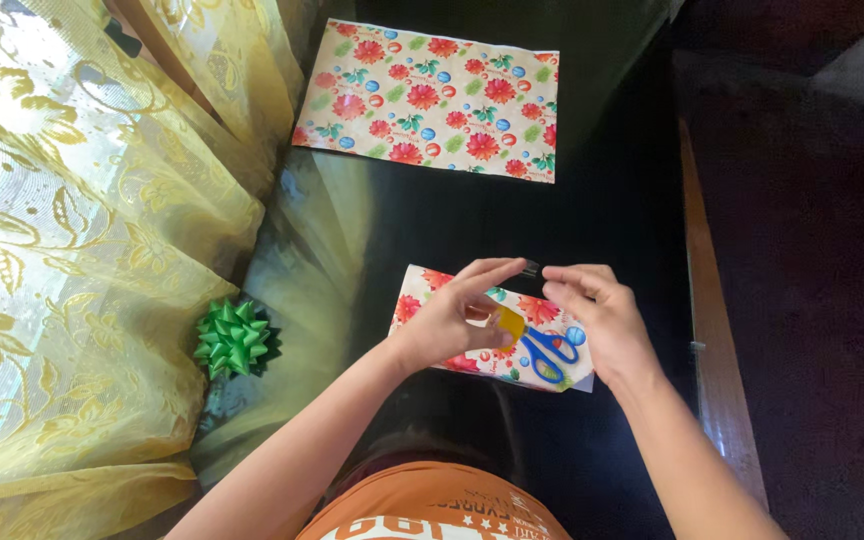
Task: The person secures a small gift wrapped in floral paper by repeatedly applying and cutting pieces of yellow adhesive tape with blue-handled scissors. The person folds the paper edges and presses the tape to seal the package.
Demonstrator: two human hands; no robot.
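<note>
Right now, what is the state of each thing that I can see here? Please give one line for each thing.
Left hand: raised above the wrapped parcel, fingertips pinching a small strip together with the other hand.
Right hand: raised, fingertips on the same strip.
Strip: stretched between both hands; too small to tell its kind.
Wrapped parcel: lying flat, covered in flowered paper.
Scissors: resting on the parcel, blades closed.
Sheet of wrapping paper: spread flat.
Green bow: lying loose beside the curtain.

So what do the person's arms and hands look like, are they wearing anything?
Both arms are bare up to the frame's bottom edge, with no sleeves showing. The left hand and right hand have no gloves, and no rings, watch or bracelets are visible. The person wears an orange shirt with white printed markings.
</note>
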